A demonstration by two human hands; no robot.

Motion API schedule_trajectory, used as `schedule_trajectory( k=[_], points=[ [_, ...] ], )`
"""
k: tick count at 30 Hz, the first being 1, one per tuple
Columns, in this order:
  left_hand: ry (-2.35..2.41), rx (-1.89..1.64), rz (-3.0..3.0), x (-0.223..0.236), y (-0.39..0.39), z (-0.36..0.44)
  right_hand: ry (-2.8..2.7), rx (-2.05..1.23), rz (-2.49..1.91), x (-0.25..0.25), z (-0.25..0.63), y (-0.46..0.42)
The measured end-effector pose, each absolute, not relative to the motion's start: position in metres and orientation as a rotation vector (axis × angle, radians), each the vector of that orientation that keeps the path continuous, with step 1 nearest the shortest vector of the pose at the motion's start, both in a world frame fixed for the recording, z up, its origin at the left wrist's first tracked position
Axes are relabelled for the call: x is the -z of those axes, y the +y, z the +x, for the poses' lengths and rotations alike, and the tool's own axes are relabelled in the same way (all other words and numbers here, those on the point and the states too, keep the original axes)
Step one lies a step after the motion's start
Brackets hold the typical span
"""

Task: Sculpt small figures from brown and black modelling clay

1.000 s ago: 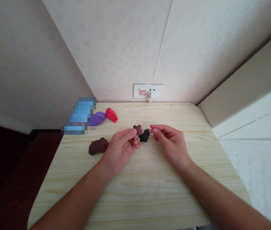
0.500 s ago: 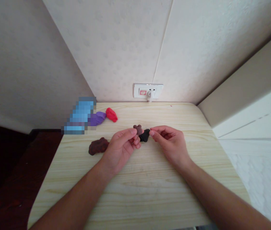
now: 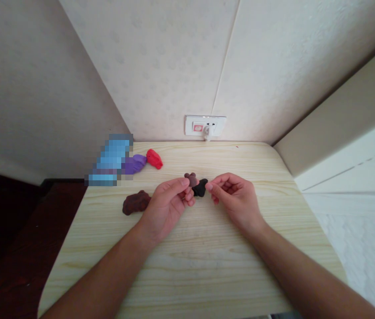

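Between the thumb and fingers of my left hand [image 3: 169, 201] is a small brown modelling-clay figure [image 3: 192, 179] with round knobs on top. Just right of it, a black lump of clay [image 3: 201, 188] shows behind my left fingertips. My right hand [image 3: 233, 195] has its thumb and index finger pinched together beside the black lump; whatever is in the pinch is too small to make out. A larger dark brown clay lump [image 3: 136, 203] lies on the table, left of my left hand and partly covered by it.
On the pale wood-grain table [image 3: 187, 266], a purple clay lump [image 3: 136, 164] and a red clay lump [image 3: 154, 159] lie at the back left. A blurred-out blue item [image 3: 112, 155] sits at the left edge. Behind the table is a wall socket [image 3: 205, 126] with a plug in it.
The right thumb has closed in against the index finger, and the pinched fingertips have shifted slightly. My left hand and the brown clay figure have stayed in place.
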State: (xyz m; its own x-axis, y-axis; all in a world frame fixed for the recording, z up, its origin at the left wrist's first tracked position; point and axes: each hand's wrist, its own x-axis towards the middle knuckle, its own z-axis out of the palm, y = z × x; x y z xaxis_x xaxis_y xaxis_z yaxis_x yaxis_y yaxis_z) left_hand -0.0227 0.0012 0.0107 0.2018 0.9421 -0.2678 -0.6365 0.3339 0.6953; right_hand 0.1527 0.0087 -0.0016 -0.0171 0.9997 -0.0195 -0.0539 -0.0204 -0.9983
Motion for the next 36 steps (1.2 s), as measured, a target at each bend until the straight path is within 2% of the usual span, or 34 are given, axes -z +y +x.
schedule_trajectory(
  k=[10,21,29,36],
  points=[
    [0.741,-1.165,0.485,-0.009,0.001,-0.024,-1.024,-1.390,-1.048,0.007,0.150,0.012],
    [0.744,-1.163,0.491,-0.010,0.001,-0.023,-1.098,-1.273,-1.122,0.006,0.153,0.011],
    [0.740,-1.164,0.488,-0.011,0.000,-0.023,-1.019,-1.366,-1.030,0.013,0.153,0.014],
    [0.753,-1.162,0.492,-0.011,0.000,-0.024,-1.075,-1.379,-1.126,0.009,0.154,0.011]
  ],
)
